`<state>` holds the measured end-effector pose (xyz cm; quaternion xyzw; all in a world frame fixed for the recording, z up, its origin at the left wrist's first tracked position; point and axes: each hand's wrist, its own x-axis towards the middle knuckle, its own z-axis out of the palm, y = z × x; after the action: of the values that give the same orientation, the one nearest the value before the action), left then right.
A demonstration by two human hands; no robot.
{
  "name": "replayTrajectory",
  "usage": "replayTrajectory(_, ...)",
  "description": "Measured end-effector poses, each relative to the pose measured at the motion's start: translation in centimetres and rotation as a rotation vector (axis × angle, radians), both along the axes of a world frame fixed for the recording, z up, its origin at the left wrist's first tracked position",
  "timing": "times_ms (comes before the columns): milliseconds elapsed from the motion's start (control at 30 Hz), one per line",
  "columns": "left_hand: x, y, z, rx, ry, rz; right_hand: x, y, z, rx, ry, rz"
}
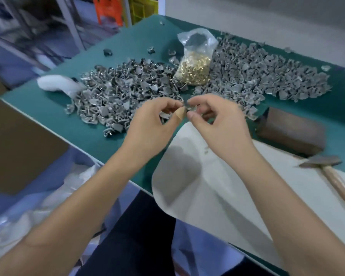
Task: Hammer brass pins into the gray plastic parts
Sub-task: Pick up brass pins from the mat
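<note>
where both hands meet, gray part (188,108) pinched between fingers (178,114).

matt gray plastic parts (127,90), shiny brass pins (193,70) in a glossy clear plastic bag (197,42), wooden-handled hammer (331,172) with dull metal head, lower right.

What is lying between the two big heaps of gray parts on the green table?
In the head view, a clear plastic bag of brass pins stands between the left heap and the right heap, touching both.
</note>
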<state>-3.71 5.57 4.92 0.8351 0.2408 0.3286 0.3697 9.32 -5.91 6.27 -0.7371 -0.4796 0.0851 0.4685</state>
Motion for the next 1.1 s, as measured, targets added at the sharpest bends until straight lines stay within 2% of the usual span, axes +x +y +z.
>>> replayTrajectory(100, -2.5, 2.0, -0.6, 0.109, 0.065, 0.086, -1.2, 2.7, -0.2, -0.006, 0.0, 0.066)
replayTrajectory(233, -5.3, 3.9, -1.8, 0.289, 0.147, 0.255, -2.8, 6.3, -0.3, -0.075, -0.128, 0.092)
replayTrajectory(367, -6.6, 5.6, -2.3, 0.234, 0.175, 0.325, -3.9, 9.5, -0.7, -0.163, -0.215, 0.113)
replayTrajectory(633, -6.6, 8.0, -2.8, 0.171, 0.177, 0.336, -3.6, 12.7, -1.4, -0.226, -0.352, 0.011)
replayTrajectory(900, -6.8, 4.0, -2.8, 0.16, -0.006, 0.136, -1.3, 9.2, -1.2, -0.08, -0.225, 0.035)
replayTrajectory(1100, -4.7, -0.8, -3.7, 0.026, 0.055, -0.095, 1.9, -0.1, -2.3, -0.139, -0.189, -0.001)
